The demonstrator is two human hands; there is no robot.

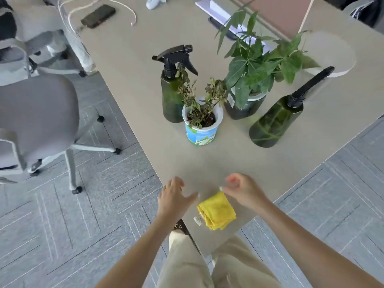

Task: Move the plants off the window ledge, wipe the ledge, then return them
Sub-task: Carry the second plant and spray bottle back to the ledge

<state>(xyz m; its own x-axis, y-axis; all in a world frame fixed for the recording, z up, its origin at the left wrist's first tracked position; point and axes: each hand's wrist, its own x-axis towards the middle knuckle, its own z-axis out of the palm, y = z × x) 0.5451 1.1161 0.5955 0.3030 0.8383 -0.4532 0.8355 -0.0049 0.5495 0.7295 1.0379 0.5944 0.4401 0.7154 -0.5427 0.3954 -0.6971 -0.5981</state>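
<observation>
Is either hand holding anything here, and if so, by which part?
Nothing is held. The left hand is spread open over the table, and the right hand, fingers loosely curled, hovers just above the corner of the yellow cloth.

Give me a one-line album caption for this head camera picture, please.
Both hands, left and right, hover over a folded yellow cloth before two potted plants and two spray bottles.

An office: wheeled desk chairs (39, 113) beside a long desk (133, 65) on carpet tiles (62, 225).
</observation>
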